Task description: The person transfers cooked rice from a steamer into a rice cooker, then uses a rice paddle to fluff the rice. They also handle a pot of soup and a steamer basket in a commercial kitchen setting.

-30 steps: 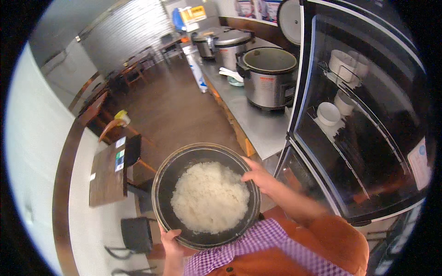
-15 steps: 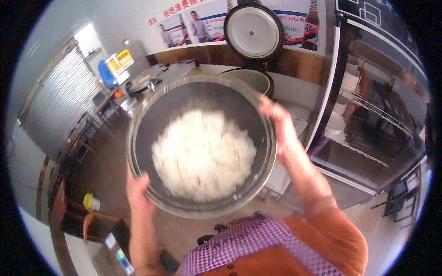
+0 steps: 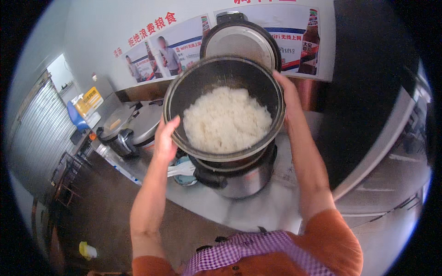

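Steel surface (image 3: 258, 209) runs across the middle, far end bent by the lens. Open rice cooker (image 3: 237, 177) stands on it, round lid (image 3: 239, 41) tipped up behind; cooker body mostly hidden under the pot. Dark round inner pot (image 3: 224, 108) held just above the cooker mouth, tilted, its open side facing the camera, far rim higher than near rim; being round it has no clear long axis. Cooked white rice (image 3: 225, 119) fills the bottom. Left hand (image 3: 165, 138) grips the pot's left rim, thumb over the edge, fingers behind and hidden. Right hand (image 3: 287, 99) clamps the right rim, fingers curled round the outside, fingertips out of sight. Second closed cooker (image 3: 133, 126) sits further left on the surface. White rice paddle (image 3: 180, 170) lies just beside the open cooker, partly hidden behind the left forearm. Checked apron at the bottom edge, cut off.
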Demonstrator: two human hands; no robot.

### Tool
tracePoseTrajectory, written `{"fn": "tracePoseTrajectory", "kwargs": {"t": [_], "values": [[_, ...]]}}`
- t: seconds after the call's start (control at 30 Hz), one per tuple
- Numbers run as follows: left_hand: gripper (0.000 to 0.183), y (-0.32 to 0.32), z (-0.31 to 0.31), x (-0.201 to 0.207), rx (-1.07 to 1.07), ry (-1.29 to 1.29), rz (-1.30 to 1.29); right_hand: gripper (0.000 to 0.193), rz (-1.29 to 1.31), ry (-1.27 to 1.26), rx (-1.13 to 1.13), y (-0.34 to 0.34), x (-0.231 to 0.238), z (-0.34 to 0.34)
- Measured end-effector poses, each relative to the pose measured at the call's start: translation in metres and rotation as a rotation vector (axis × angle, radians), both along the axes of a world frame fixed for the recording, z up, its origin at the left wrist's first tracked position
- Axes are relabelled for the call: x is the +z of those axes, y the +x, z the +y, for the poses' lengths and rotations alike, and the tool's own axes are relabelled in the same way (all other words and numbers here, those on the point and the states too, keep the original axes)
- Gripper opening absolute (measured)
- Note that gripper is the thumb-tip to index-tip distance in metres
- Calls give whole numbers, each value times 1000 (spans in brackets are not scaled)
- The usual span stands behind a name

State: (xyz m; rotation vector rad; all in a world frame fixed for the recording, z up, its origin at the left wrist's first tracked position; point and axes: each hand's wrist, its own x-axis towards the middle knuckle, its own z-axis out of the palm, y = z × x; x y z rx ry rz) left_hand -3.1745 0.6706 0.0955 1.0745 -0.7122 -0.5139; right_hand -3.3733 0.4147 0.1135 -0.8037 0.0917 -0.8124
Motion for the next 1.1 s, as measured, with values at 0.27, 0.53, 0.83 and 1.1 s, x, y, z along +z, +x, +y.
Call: {"fn": "tracePoseTrajectory", "kwargs": {"t": [0.27, 0.53, 0.83, 1.1], "values": [[59, 25, -19, -73, 13, 108, 108, 29, 101, 92, -80, 39, -97, -31], [58, 49, -26, -93, 28, 302, 127, 49, 229, 108, -236, 54, -94, -39], [84, 57, -15, -151, 188, 599, -409, 57, 319, -418, -743, 46, -121, -48], [81, 85, -79, 7, 473, 317, -866, 66, 247, -256, -606, 80, -24, -182]]}}
